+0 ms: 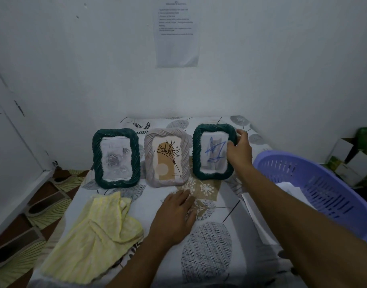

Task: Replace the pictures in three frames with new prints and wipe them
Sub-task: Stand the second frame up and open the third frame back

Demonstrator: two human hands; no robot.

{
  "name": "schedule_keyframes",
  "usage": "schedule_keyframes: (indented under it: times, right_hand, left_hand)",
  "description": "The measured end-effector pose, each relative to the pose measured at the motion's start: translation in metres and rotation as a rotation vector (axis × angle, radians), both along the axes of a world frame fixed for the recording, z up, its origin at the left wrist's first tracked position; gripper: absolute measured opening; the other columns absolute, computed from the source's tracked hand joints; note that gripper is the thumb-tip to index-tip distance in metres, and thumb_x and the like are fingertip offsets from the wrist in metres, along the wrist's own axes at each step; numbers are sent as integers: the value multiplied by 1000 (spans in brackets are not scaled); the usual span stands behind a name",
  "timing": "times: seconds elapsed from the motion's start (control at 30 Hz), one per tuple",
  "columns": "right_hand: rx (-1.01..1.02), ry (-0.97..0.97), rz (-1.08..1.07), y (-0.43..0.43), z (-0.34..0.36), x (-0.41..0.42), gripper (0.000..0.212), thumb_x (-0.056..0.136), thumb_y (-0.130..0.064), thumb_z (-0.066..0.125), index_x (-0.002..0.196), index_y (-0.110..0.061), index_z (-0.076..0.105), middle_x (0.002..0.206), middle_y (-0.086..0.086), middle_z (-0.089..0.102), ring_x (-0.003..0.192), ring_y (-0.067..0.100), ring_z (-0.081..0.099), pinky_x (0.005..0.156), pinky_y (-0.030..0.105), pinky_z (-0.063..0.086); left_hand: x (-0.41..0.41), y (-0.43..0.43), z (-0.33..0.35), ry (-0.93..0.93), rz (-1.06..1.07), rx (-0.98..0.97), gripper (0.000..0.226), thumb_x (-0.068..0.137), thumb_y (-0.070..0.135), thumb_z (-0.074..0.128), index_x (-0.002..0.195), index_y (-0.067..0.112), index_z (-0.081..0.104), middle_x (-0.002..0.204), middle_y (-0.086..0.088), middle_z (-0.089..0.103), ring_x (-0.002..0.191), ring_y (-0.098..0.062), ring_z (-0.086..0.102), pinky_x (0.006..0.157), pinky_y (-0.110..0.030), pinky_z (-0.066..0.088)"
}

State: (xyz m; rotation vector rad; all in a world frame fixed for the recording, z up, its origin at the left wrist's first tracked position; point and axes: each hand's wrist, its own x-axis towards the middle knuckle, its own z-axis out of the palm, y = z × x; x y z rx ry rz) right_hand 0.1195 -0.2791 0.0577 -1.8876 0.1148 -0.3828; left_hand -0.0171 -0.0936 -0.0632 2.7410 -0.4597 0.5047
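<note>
- The three frames stand in a row at the back of the tabletop (209, 246). The right green frame (212, 152), the one with the blue scribble over its picture, is the one I have in hand.
- My main worry is that I hold it by one side edge only. If I lift from there, the frame could swing or twist out of my fingers and drop.
- The beige frame (167, 160) stands just beside it. Tipping or dragging the held frame leftward could knock that one over, and it might take the left green frame (116, 157) down with it.
- The glazing looks thin, so I judge a fall could crack it or smear it before any wiping.
- My right hand (238, 150) is curled round the right edge of that frame, thumb at the front and fingers wrapped behind.
- My left hand (176, 213) lies flat and relaxed on the tabletop in front of the frames, palm down, holding nothing.
- The yellow cloth (97, 231) lies untouched to the left.
- White sheets (286, 189), possibly the new prints, sit in the purple basket (315, 183) at my right.
</note>
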Motion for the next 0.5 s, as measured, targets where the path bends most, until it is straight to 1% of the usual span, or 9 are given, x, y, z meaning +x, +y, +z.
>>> schedule_keyframes:
  times: [0.03, 0.1, 0.17, 0.23, 0.33, 0.43, 0.5]
  right_hand:
    - [12, 53, 18, -2, 0, 2, 44, 99, -12, 46, 142, -18, 37, 132, 9, 56, 110, 26, 56, 85, 29, 43]
    - [14, 127, 23, -5, -2, 7, 38, 100, -14, 44, 138, -17, 43, 123, 11, 62, 97, 24, 57, 86, 36, 48]
    - [26, 164, 8, -10, -4, 8, 30, 100, -13, 43, 129, -14, 52, 118, 14, 64, 97, 28, 59, 92, 44, 50]
    - [35, 191, 21, -13, -4, 7, 25, 100, -13, 43, 122, -12, 54, 116, 14, 63, 101, 30, 59, 95, 50, 49]
    - [71, 179, 59, -16, -1, 2, 22, 101, -13, 41, 119, -10, 53, 112, 13, 60, 97, 27, 56, 91, 46, 49]
    - [59, 114, 69, -20, 7, -5, 20, 100, -12, 41, 116, -10, 53, 104, 11, 59, 90, 25, 53, 78, 37, 46]
    - [87, 76, 71, -22, 14, -9, 18, 100, -12, 41, 114, -11, 53, 100, 7, 59, 87, 22, 53, 75, 34, 45]
  left_hand:
    - [1, 1, -1, 23, 13, -2, 51, 92, 43, 39, 133, 17, 55, 141, -6, 51, 131, -24, 45, 111, -40, 30]
    - [1, 1, -1, 53, 37, -7, 55, 91, 45, 36, 135, 18, 53, 145, -5, 47, 135, -23, 41, 114, -39, 24]
    - [0, 0, 1, 77, 40, 3, 57, 91, 47, 33, 139, 20, 49, 148, -4, 43, 138, -21, 37, 115, -36, 20]
    - [0, 0, 1, 93, 38, 32, 60, 91, 49, 27, 142, 22, 43, 152, -2, 37, 141, -20, 32, 117, -35, 16]
    - [0, 1, 1, 150, 47, 112, 66, 91, 56, 15, 150, 26, 27, 159, 1, 21, 146, -16, 17, 120, -36, 9]
    - [0, 0, -1, 176, 60, 161, 67, 93, 60, 14, 152, 28, 16, 161, 4, 9, 148, -14, 7, 121, -36, 3]
    - [0, 0, -1, 193, 61, 181, 68, 93, 60, 13, 153, 28, 11, 162, 4, 5, 148, -14, 3, 120, -34, -1]
